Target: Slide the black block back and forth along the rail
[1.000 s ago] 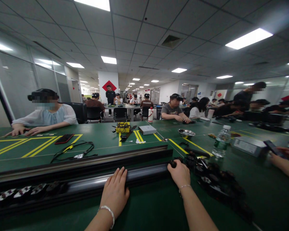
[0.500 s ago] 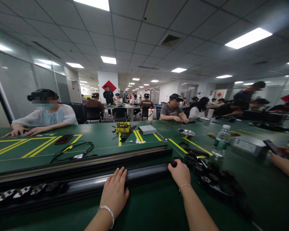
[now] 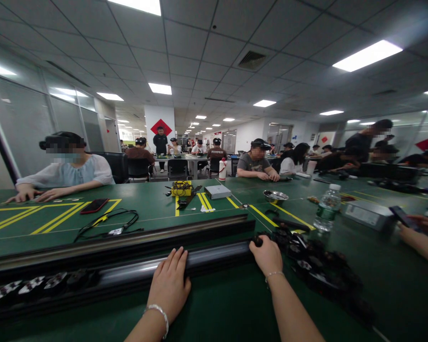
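A long black metal rail [image 3: 135, 271] with a shiny inner face lies across the table in front of me. My left hand [image 3: 169, 280] rests on its middle, the fingers stretched out and flat. At the rail's right end, the fingers of my right hand [image 3: 266, 256] are curled round a small dark part [image 3: 258, 241], mostly hidden by the hand. Several black-and-silver pieces [image 3: 32, 284] sit in a row in the left stretch of the rail. Close to the right of my right hand is a heap of similar black pieces [image 3: 321, 266].
Behind the rail lies a second long rail [image 3: 146, 237]. Beyond it are a black cable [image 3: 109, 225], a phone [image 3: 94, 206], a grey box [image 3: 217, 191] and a metal bowl [image 3: 276, 195]. A water bottle [image 3: 328, 209] stands at right, near another person's hand [image 3: 417, 237] holding a phone.
Both my hands and the rail keep their places. In the background, the standing person by the pillar has raised their head.
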